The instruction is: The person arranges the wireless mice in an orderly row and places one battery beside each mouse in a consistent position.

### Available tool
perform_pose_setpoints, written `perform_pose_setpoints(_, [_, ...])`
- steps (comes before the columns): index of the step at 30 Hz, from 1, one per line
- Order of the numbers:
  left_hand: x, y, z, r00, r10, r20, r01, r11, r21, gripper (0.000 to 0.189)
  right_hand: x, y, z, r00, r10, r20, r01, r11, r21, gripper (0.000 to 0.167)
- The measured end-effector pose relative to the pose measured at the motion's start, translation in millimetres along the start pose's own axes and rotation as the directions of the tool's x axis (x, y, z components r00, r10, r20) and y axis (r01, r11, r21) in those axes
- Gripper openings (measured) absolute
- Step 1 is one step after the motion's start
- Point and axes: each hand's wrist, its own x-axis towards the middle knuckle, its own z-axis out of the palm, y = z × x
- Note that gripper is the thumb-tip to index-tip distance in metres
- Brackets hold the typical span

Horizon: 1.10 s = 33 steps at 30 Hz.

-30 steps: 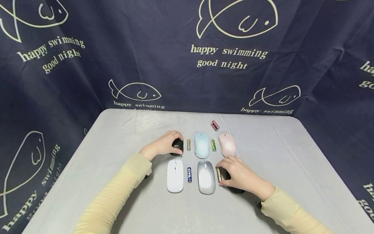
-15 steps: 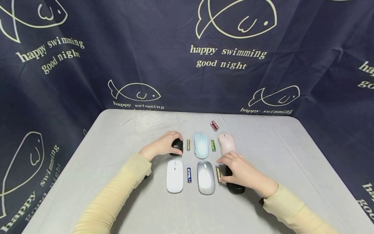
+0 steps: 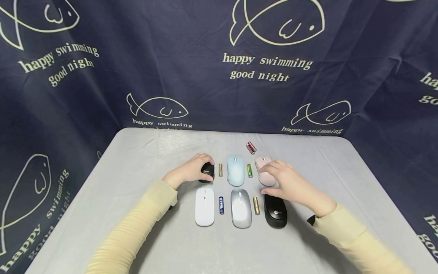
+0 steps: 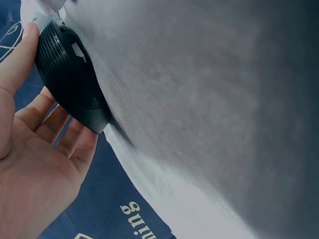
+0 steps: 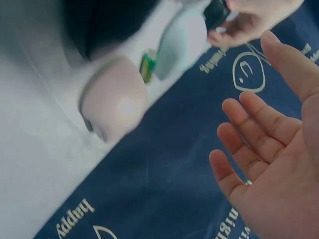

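Note:
My left hand (image 3: pixel 191 168) grips a black mouse (image 3: pixel 207 172) at the back left, thumb on one side and fingers on the other. In the left wrist view this mouse (image 4: pixel 70 79) is tipped on edge, its ribbed side showing. My right hand (image 3: pixel 291 182) hovers over the right column, fingers spread and palm bare in its wrist view. Beneath it lies a pink mouse (image 5: pixel 114 99), partly covered by the fingers in the head view. A second black mouse (image 3: pixel 275 215) sits just in front of the thumb, with a gold battery (image 3: pixel 256 206) to its left.
A light blue mouse (image 3: pixel 235 171) stands between a gold battery (image 3: pixel 220 170) and a green battery (image 3: pixel 249 171). In the front row are a white mouse (image 3: pixel 204 207), a blue battery (image 3: pixel 221 205) and a silver mouse (image 3: pixel 241 209). Red batteries (image 3: pixel 251 147) lie behind.
My right hand has let go of the gold battery and moved back and right, uncovering the front black mouse and overlapping the pink one. My left hand stays on its mouse.

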Motion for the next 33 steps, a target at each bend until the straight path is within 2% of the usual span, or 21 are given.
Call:
perform_pose_setpoints(9, [-0.1, 0.8, -1.2, 1.000, 0.001, 0.005, -0.001, 1.000, 0.000, 0.052, 15.2, 17.9, -16.5, 0.998, -0.005, -0.067, 0.006, 1.000, 0.025, 0.054])
perform_pose_setpoints(23, [-0.5, 0.9, -0.5, 1.000, 0.008, -0.002, -0.008, 1.000, 0.002, 0.053, 43.8, 41.5, -21.5, 0.989, -0.069, -0.133, 0.067, 0.998, -0.018, 0.056])
perform_pose_setpoints(33, [-0.4, 1.3, -1.1, 1.000, 0.004, 0.003, -0.004, 1.000, 0.002, 0.052, 65.4, 59.2, -17.4, 0.996, -0.021, -0.086, 0.017, 0.999, -0.050, 0.057])
